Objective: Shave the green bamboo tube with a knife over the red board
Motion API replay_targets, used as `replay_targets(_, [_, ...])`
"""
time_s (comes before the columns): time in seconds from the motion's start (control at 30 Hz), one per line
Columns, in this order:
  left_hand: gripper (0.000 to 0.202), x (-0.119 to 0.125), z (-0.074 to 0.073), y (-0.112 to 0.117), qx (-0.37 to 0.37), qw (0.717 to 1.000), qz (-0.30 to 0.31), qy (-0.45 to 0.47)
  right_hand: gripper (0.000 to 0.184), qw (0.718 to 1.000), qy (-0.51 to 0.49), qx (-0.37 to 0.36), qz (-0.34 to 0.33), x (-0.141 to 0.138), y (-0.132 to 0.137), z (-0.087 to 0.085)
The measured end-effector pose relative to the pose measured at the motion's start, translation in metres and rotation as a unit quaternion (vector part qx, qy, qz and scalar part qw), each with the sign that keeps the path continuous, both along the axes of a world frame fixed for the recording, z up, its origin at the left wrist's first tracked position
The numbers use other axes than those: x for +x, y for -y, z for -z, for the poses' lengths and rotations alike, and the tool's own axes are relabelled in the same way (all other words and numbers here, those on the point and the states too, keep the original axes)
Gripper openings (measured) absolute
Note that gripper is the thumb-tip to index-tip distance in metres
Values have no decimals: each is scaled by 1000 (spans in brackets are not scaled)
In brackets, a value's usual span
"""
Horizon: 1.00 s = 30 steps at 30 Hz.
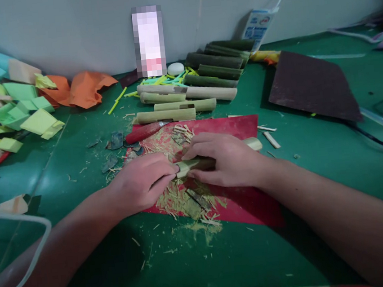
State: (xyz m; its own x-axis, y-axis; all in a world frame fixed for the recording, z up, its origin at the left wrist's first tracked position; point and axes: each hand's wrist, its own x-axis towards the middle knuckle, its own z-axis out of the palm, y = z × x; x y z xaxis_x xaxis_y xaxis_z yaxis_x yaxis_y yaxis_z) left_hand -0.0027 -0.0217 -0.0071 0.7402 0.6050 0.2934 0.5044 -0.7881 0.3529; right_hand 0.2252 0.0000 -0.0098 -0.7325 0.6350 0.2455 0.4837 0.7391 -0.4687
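My right hand is wrapped over a pale green bamboo piece, which lies sideways above a red sheet. Its far right end sticks out beyond my wrist. At the left end of the bamboo, my left hand is closed in a pinch. A small dark edge shows at those fingertips, but what they hold is mostly hidden. Shavings and sawdust cover the red sheet around both hands. Just behind my left hand lies a red-handled tool, its tip near the shavings.
Behind the hands lie several pale bamboo pieces and dark green ones. Folded coloured papers and orange paper lie left. A dark brown sheet and a carton stand right. A white cable crosses my left forearm.
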Motion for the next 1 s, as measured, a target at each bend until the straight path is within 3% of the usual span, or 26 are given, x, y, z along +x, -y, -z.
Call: replay_targets(1.0, [18,5,-3,5,-19,1000,-23,-9,19,1000,9,-7,1,0,2,-1])
